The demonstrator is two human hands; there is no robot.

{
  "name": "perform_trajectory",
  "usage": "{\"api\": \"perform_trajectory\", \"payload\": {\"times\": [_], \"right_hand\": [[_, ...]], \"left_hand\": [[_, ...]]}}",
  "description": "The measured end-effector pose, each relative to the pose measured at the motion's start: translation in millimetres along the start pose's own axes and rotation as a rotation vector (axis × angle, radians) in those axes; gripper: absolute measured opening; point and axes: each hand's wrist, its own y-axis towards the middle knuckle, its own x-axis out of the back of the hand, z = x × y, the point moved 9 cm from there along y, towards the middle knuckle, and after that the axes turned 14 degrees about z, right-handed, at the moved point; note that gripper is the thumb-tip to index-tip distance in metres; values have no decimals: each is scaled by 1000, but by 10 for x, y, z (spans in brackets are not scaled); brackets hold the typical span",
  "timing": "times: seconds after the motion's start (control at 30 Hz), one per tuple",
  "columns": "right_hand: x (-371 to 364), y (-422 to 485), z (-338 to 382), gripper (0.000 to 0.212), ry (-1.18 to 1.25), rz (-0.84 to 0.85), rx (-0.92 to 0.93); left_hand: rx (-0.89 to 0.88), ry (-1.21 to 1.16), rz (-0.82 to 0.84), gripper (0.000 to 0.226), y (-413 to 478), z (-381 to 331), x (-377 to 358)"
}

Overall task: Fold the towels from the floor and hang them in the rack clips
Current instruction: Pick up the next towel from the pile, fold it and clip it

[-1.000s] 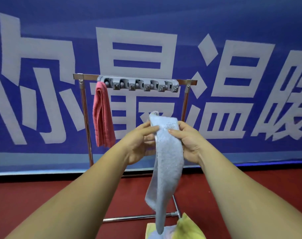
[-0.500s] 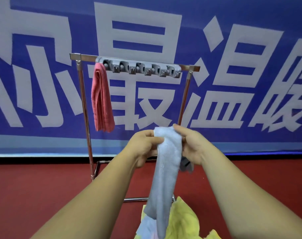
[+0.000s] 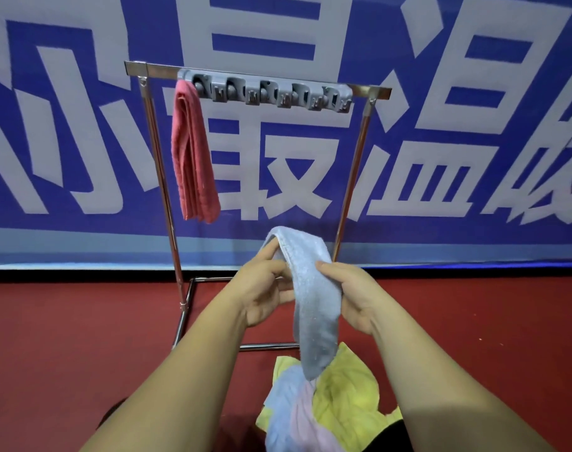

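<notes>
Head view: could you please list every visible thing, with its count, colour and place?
blue printed banner: one, blue with white characters, background.
red floor: one, red, below the banner.
chrome metal rack: one, silver, standing on the floor.
grey plastic clip strip: one, grey, on the rack's top bar.
folded coral towel: one, coral, hanging at the strip's left end.
light blue terry towel: one, light blue, held before the rack.
loose towel pile: count unclear; yellow, light blue, pink; floor, under that towel.
left hand: one, fingers pinching the held towel's top.
right hand: one, fingers gripping that towel.
</notes>
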Motion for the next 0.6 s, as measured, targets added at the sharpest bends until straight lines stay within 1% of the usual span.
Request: {"api": "perform_trajectory", "payload": {"times": [0.07, 0.17, 0.33, 0.4, 0.5, 0.53, 0.6], "right_hand": [[-40, -3, -67, 32, 18, 46, 12], [-28, -34, 31, 19, 28, 3, 107], [-48, -84, 159, 23, 30, -33, 190], [-29, -123, 128, 29, -65, -97, 184], [58, -208, 102, 53, -328, -271, 198], [73, -232, 114, 56, -404, -313, 223], [1, -248, 140, 50, -502, -300, 265]], "left_hand": [[-46, -39, -3, 76, -7, -21, 17], [-77, 26, -40, 77, 2, -27, 78], [-140, 33, -54, 80, 7, -60, 51], [-171, 34, -75, 81, 18, -49, 56], [-205, 82, -132, 90, 63, 13, 142], [-206, 105, -158, 93, 83, 50, 183], [-202, 160, -218, 97, 115, 105, 253]]}}
